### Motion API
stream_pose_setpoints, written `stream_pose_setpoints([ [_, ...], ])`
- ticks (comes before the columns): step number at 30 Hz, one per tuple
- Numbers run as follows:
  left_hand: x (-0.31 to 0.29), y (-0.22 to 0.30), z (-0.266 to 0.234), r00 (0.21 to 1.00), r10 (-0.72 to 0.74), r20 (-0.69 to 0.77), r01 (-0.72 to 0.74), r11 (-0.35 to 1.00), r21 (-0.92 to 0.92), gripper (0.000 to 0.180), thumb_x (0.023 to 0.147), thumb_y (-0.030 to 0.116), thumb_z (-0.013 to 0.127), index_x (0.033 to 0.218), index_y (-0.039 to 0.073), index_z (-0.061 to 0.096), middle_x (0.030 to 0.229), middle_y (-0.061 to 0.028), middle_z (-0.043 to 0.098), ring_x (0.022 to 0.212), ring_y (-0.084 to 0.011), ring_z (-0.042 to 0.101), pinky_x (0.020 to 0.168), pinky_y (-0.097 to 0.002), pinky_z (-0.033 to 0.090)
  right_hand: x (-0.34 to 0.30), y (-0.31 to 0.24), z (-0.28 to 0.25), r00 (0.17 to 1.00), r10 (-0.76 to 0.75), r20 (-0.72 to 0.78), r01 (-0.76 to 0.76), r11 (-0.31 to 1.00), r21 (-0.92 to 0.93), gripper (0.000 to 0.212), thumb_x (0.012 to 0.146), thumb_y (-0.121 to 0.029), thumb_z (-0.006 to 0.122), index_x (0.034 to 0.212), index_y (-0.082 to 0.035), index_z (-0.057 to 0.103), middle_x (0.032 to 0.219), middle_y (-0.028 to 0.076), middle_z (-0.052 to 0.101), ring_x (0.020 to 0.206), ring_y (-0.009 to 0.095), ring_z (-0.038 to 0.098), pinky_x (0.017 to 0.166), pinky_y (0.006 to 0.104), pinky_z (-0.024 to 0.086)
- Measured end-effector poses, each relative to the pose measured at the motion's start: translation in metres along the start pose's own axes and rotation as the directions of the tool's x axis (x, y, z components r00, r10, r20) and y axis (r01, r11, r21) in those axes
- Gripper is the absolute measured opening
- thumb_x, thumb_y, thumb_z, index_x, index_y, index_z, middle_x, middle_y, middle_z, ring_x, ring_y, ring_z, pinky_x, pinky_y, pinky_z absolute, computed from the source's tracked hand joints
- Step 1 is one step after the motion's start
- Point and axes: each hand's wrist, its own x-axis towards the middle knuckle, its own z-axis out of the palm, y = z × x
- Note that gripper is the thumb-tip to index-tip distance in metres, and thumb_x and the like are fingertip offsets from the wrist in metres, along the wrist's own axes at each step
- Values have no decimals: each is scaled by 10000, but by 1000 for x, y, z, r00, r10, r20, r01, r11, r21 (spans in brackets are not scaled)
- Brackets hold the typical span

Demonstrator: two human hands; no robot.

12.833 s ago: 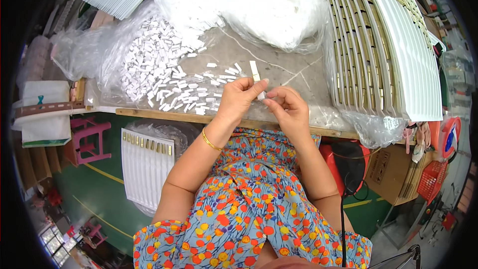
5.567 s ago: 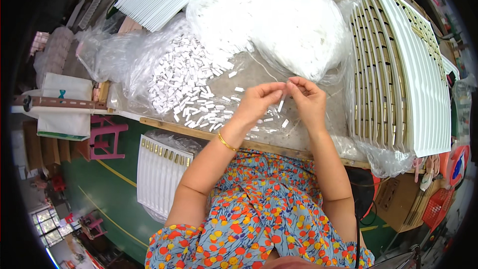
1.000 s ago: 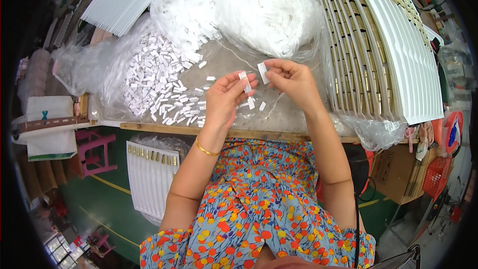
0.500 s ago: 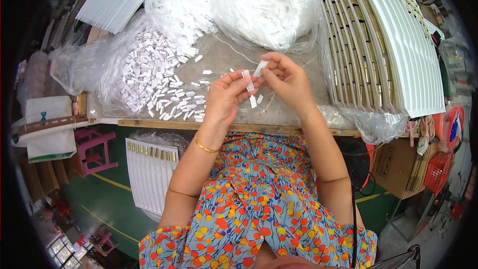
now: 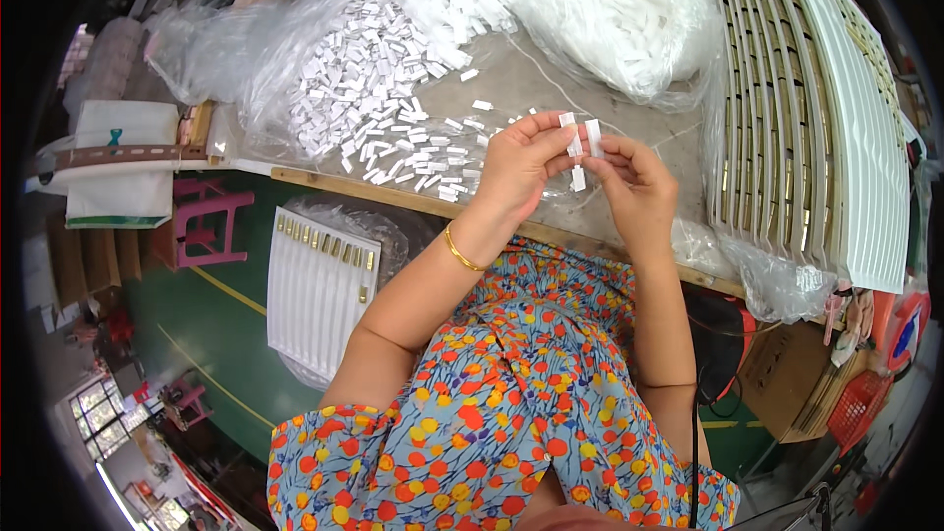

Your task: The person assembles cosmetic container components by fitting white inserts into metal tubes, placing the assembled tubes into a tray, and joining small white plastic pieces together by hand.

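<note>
My left hand (image 5: 518,165) pinches a small white rectangular plastic piece (image 5: 567,121) between thumb and fingers, above the table. Close beside it, a second flat white plastic strip (image 5: 593,135) stands upright in the closed fingertips of my right hand (image 5: 639,187). Another little white block (image 5: 578,180) shows just below the left fingertips; whether it joins the held piece I cannot tell. To the left of my hands, a heap of small white plastic blocks (image 5: 369,69) spreads over the grey tabletop (image 5: 678,138), with several loose ones near my left fingers.
Clear plastic bags of white pieces (image 5: 619,20) fill the back of the table. White ridged panels with rows of gold-coloured metal parts (image 5: 787,118) stand at the right. A similar panel (image 5: 320,285) lies lower left, below the wooden table edge (image 5: 393,199). A pink stool (image 5: 211,226) stands on the green floor.
The view has turned, so the table and heap sit further right and tilted. The strip in my right hand has gone from slanted to upright, alongside the left hand's piece.
</note>
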Motion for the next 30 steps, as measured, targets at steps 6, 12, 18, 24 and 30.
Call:
stream_pose_setpoints([
  [6,-5,-3,8,960,279,31,-277,927,253,183,824,-12,563,1003,-46,540,971,-130,626,849,-145,612,730,-243,506,-7,-4,0,996,6,-90,6,991,131,243,763,21,627,1004,-4,625,925,76,623,819,123,594,709,234,492],
  [12,-9,-10,12,917,375,132,-397,847,354,214,830,-40,535,1044,-45,533,976,-102,617,896,-135,593,774,-237,486,-8,-7,11,978,-153,-142,157,987,18,235,747,40,618,976,-11,642,902,94,627,785,141,594,671,239,484],
  [18,-11,-15,11,882,441,167,-470,784,406,224,831,-49,526,1055,-49,532,980,-103,613,902,-144,595,788,-243,487,-9,-2,10,979,-136,-153,144,988,47,246,736,47,621,974,-12,644,877,93,630,773,143,595,663,241,483],
  [24,-11,-16,8,822,507,259,-557,619,554,243,830,-49,524,1073,-44,538,943,-88,626,889,-130,600,771,-248,495,-10,-1,8,980,-134,-144,143,988,53,260,730,43,631,981,-19,648,842,90,631,745,138,592,640,240,479],
  [30,-15,-10,6,859,416,298,-511,653,559,243,847,-12,527,1089,-32,540,955,-84,634,879,-119,604,754,-240,493,-10,-6,6,977,-135,-166,129,990,-51,269,723,25,651,987,-25,646,810,91,626,706,153,590,612,253,474],
])
